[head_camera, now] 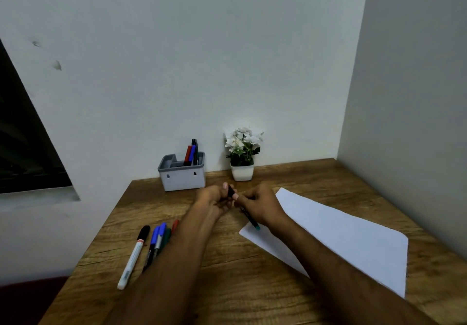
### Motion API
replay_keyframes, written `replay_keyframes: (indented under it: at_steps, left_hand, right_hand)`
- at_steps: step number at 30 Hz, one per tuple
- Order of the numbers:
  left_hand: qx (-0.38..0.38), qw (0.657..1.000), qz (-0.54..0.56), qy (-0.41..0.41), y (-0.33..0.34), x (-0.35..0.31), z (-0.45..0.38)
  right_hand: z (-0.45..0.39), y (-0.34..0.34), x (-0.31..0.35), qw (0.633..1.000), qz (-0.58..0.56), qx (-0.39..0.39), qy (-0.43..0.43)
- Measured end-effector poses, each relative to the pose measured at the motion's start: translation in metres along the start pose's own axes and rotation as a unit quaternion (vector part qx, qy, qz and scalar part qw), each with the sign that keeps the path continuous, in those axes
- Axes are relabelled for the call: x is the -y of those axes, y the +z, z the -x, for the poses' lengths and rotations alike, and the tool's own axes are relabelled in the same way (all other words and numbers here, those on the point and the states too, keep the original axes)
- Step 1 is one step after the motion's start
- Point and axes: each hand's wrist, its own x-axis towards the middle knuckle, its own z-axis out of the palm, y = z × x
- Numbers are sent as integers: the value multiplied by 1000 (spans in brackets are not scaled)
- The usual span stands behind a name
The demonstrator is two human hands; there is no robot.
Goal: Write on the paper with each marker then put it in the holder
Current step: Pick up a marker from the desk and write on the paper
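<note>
Three markers (191,153) already stand in the grey holder (182,176) at the back of the tabletop (227,261). A row of unused markers (151,243) lies at the left, near the left forearm. The right hand (257,207) grips a green-ended marker (249,218) by its barrel just left of the paper (341,236); the left hand (214,198) pinches its black cap (230,191). Judgement: the task is roughly a third complete, and no writing is discernible on the paper.

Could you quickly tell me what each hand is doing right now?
Left hand: pinches the marker's black cap.
Right hand: grips the marker.
</note>
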Motion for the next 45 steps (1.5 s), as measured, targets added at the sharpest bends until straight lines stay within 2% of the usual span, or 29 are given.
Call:
replay_keyframes:
  at_steps: [5,7,9,11,14,17,21,25,31,34,37,40,43,45]
  left_hand:
    - [16,997,65,-29,20,10,-7]
    - [-13,995,103,-7,19,11,-15]
    - [-83,991,104,18,9,3,-29]
    - [-126,990,50,29,-1,-3,-35]
    - [-101,988,-109,45,12,0,-28]
    - [-105,952,-281,66,26,10,-28]
    - [-177,874,-427,154,25,19,-38]
    - [-186,838,-461,227,21,28,-34]
    - [-219,832,-427,278,18,36,-16]
    - [-199,825,-442,291,11,45,-6]
    - [-156,775,-542,286,-2,60,-6]
    - [-113,757,-582,273,-12,74,2]
    - [-78,720,-636,266,-19,81,8]
    - [-70,708,-653,260,-21,82,11]
  right_hand:
    - [-5,-14,-3,999,-1,-15,33]
    - [-2,-22,-5,998,-11,-7,55]
    - [6,-32,-7,997,-24,22,71]
    - [13,-42,-8,996,-41,23,70]
    - [13,-55,-10,994,-79,-26,65]
    - [13,-57,-9,993,-105,-38,49]
    - [15,-57,-10,994,-101,-38,31]
    - [16,-61,-16,992,-107,-46,47]
    - [15,-69,-25,981,-167,-76,64]
    - [15,-76,-27,975,-197,-85,50]
    - [13,-81,-28,956,-278,-88,40]
    - [7,-86,-32,927,-365,-80,33]
    - [2,-90,-35,915,-392,-92,21]
    - [-3,-92,-39,916,-382,-117,29]
